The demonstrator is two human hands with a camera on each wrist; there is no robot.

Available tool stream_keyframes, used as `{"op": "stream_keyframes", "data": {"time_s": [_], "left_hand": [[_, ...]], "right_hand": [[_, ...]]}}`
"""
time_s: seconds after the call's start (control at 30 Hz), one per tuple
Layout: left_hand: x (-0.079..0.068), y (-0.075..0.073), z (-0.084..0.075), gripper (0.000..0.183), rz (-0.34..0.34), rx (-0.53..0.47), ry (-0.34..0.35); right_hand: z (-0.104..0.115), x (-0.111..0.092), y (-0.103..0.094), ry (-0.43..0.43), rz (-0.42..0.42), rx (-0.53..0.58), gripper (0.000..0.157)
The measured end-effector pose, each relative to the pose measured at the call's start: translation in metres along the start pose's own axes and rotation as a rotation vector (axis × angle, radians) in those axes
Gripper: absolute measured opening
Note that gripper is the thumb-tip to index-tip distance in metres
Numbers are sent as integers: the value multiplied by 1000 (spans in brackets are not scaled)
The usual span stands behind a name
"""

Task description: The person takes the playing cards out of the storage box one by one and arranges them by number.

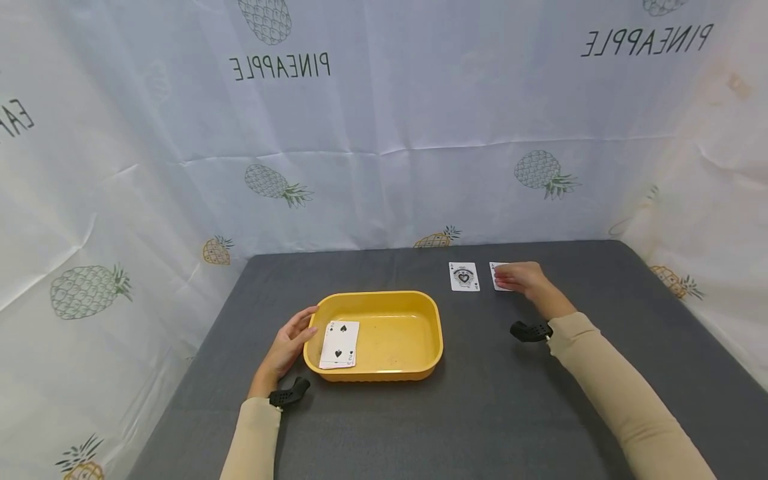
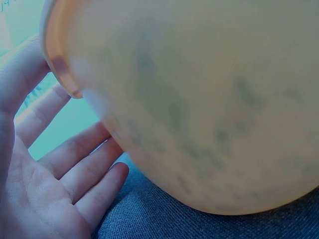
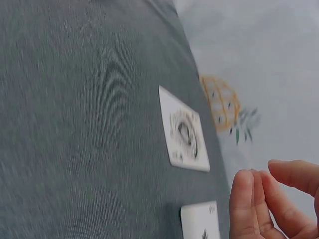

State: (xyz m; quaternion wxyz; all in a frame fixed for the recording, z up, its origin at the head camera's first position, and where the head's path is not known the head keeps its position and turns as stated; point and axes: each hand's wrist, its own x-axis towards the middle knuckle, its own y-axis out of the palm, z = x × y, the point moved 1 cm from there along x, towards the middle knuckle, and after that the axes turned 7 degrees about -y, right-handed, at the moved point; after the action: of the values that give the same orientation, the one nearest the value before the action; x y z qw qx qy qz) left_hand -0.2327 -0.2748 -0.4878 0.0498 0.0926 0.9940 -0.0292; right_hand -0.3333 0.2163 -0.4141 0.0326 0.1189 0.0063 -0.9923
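My left hand (image 1: 291, 339) holds the left rim of a yellow plastic tub (image 1: 390, 371), thumb over the edge and fingers along the outer wall. A small pile of playing cards (image 1: 339, 343) lies in the tub's left end, a two of spades on top. My right hand (image 1: 523, 279) hovers over a playing card (image 1: 499, 265) at the back right, partly covering it in the head view. In the right wrist view, nothing is visible between its thumb and extended fingers. Just left of that card lies another playing card (image 1: 464, 277), face up, with an ornate emblem.
A dark grey cloth covers the table (image 1: 384, 427). White curtain fabric (image 1: 384, 187) printed with pineapples stands behind it and on both sides. Each wrist wears a black device, one on the left (image 1: 289, 393) and one on the right (image 1: 531, 331).
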Motion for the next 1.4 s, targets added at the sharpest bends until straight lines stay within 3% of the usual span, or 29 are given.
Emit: {"op": "stream_keyframes", "data": {"time_s": [0.1, 0.27, 0.37, 0.77, 1.13, 1.4], "left_hand": [[0, 0, 0, 55, -1, 0, 1], [0, 0, 0, 55, -3, -5, 5], [0, 0, 0, 55, 0, -1, 5], [-1, 0, -1, 56, 6, 0, 8], [-1, 0, 0, 55, -3, -11, 8], [0, -1, 1, 54, 19, -31, 39]], "right_hand": [[3, -3, 10, -14, 33, -20, 15], [6, -10, 29, -19, 85, -76, 48], [8, -15, 39, -25, 116, -112, 52], [15, -32, 69, -61, 189, -226, 49], [16, -50, 109, -92, 335, -186, 41], [13, -64, 138, -47, 399, -150, 42]]}}
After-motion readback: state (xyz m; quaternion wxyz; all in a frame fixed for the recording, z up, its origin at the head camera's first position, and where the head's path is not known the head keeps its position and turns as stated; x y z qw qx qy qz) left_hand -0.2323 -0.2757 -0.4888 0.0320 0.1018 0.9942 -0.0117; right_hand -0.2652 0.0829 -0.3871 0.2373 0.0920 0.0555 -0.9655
